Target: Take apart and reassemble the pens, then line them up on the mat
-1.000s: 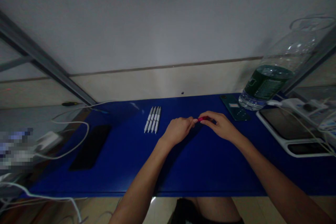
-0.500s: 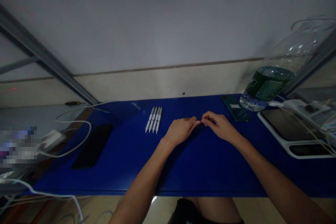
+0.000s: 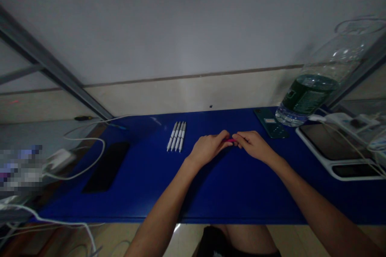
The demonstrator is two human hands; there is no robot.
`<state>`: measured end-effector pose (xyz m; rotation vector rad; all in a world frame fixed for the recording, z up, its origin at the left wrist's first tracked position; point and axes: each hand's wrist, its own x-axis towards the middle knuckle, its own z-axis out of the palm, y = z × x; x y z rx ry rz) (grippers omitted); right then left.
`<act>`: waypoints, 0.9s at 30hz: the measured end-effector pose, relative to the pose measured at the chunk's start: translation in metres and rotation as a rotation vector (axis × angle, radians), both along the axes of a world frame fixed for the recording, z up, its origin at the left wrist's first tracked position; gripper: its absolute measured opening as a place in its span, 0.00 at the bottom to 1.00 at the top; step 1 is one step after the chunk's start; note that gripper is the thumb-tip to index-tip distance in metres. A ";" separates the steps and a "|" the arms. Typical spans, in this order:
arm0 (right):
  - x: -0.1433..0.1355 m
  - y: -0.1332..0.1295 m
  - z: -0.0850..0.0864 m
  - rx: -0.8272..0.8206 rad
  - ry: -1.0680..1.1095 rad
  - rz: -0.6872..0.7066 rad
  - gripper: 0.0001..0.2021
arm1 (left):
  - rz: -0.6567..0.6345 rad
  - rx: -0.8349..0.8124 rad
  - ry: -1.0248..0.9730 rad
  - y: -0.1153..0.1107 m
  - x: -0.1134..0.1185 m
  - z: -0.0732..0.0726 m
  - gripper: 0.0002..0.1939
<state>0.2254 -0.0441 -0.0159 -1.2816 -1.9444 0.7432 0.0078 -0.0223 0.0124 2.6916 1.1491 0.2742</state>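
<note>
Several white pens (image 3: 177, 136) with grey ends lie side by side on the blue table (image 3: 150, 184). To their right, a thin pink strip (image 3: 229, 140) spans the small gap between my two hands, a little above the tabletop. Its kind cannot be made out, as the fingers cover much of it. My left hand (image 3: 208, 146) pinches one end between thumb and forefinger. My right hand (image 3: 251, 142) has its fingers curled closed around the other end.
A dark green phone (image 3: 273, 124) lies beyond my right hand, beside a large water bottle (image 3: 310, 92). A white digital scale (image 3: 325, 160) sits at the right with cables over it. A flat black slab (image 3: 107, 166) and a white cable (image 3: 104, 148) are at the left.
More of the pink strip shows between my fingers than before. My right fingers have curled further closed, and my left thumb has shifted slightly. The pens have stayed in place.
</note>
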 end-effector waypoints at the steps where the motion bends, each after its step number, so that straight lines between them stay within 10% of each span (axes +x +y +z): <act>1: 0.000 0.000 0.000 -0.016 0.019 0.001 0.17 | 0.002 0.004 0.010 0.000 0.000 0.000 0.23; 27: -0.006 -0.002 -0.001 -0.087 0.008 -0.002 0.22 | -0.038 0.056 0.009 0.001 0.002 -0.005 0.24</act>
